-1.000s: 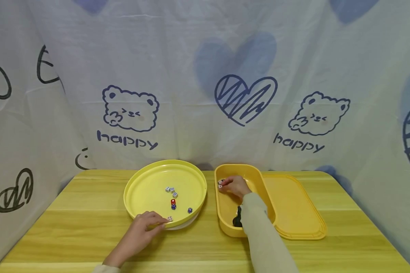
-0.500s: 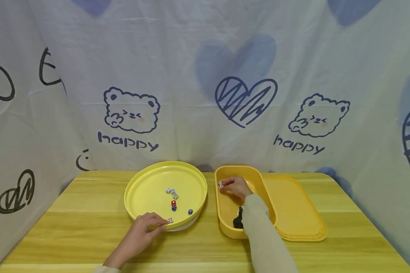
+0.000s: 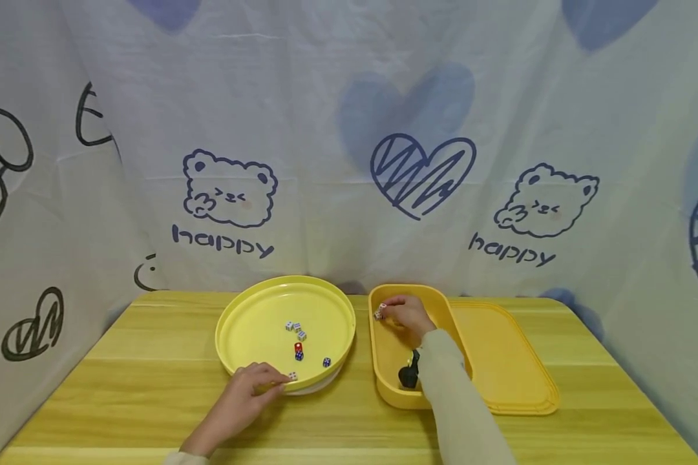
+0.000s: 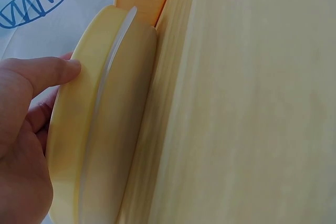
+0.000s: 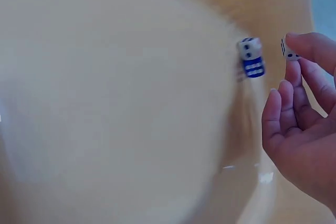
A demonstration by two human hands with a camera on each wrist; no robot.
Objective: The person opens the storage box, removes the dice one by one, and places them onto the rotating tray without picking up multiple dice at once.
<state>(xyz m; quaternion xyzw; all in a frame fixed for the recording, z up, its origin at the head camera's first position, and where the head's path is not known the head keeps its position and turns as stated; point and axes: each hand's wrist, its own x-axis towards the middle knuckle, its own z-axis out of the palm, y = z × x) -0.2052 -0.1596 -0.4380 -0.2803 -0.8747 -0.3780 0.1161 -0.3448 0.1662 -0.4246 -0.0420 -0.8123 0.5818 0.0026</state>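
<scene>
In the head view, my left hand [image 3: 254, 391] pinches the near rim of a round yellow tray [image 3: 227, 336]. The left wrist view shows its thumb [image 4: 73, 67] on the tray's outer wall, with the other fingers behind the rim. A white die [image 3: 293, 376] lies in the tray right by those fingertips. Inside the orange box [image 3: 378, 381], my right hand [image 3: 408, 314] pinches a white die [image 5: 292, 51] between thumb and fingers. Close beside it, in the right wrist view, a white die [image 5: 249, 49] appears directly above a blue die [image 5: 254, 68].
Several white dice [image 3: 301, 336], a red die [image 3: 298, 347] and blue dice [image 3: 327, 362] are spread over the tray. An orange lid [image 3: 506, 355] lies flat right of the box. A black object [image 3: 408, 374] shows beside the right sleeve. A printed curtain stands behind the table.
My right hand has shifted slightly up and away from me within the box, and the white die at its fingertips is more visible. The left hand stays on the tray's rim.
</scene>
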